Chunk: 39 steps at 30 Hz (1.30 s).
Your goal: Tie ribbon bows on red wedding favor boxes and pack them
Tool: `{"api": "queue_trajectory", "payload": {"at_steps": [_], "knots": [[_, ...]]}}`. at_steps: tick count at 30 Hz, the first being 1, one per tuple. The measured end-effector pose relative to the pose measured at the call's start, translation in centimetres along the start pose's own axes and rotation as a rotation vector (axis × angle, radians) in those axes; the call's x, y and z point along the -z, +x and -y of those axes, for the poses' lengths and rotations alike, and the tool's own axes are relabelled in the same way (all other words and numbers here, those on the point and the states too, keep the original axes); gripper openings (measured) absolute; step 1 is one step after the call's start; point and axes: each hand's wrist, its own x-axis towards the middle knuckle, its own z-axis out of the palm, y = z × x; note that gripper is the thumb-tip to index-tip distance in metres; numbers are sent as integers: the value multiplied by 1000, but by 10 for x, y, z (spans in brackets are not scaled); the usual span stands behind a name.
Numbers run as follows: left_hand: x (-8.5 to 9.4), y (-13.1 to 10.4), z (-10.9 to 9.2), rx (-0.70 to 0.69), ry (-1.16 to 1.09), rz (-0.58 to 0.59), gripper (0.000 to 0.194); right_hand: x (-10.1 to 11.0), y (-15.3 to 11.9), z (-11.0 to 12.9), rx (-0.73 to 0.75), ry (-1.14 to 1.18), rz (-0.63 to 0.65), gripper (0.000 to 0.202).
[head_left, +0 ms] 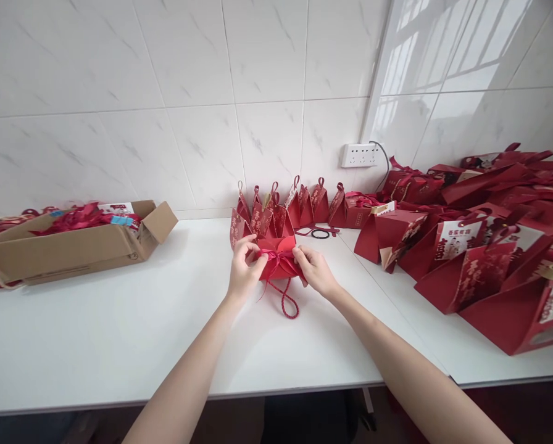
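A small red gift box [277,243] stands on the white table in front of me. Across its front lies a pinkish-red ribbon [279,254] tied in a bow. My left hand [245,266] pinches the ribbon at the bow's left side, thumb and forefinger together. On the right side, my right hand [317,269] is closed on the other end of the ribbon, its fingers against the box. From the box's lower front a twisted red cord [291,309] hangs down in a loop onto the table.
Behind the box, several small red boxes with top loops [320,202] stand along the tiled wall. A cardboard carton [86,253] holding red ribbons sits at left. Many larger red gift boxes [480,277] crowd the right side. A power strip [360,155] is on the wall.
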Motion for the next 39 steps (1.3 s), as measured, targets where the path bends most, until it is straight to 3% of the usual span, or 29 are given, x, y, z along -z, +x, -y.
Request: {"api": "queue_trajectory", "payload": {"at_steps": [4,7,10,17,23,30,39], "knots": [[-1,-2,0,-113,206,-122,10,0,-1,1,-5,7,-2,44],[-1,-4,0,-44,218,-150,9,-1,-1,2,-12,13,1,44],[0,-5,-2,29,121,-44,9,-1,-1,2,-14,15,2,43],[9,3,-7,6,-18,195,8,1,-1,1,-33,28,3,43],[16,6,-8,64,-125,279,14,2,-1,1,-16,15,6,41],[11,7,-8,132,-89,132,23,1,-2,1,15,-44,-14,39],[8,8,-3,204,-137,28,27,1,-4,-1,28,-53,-6,36]]}}
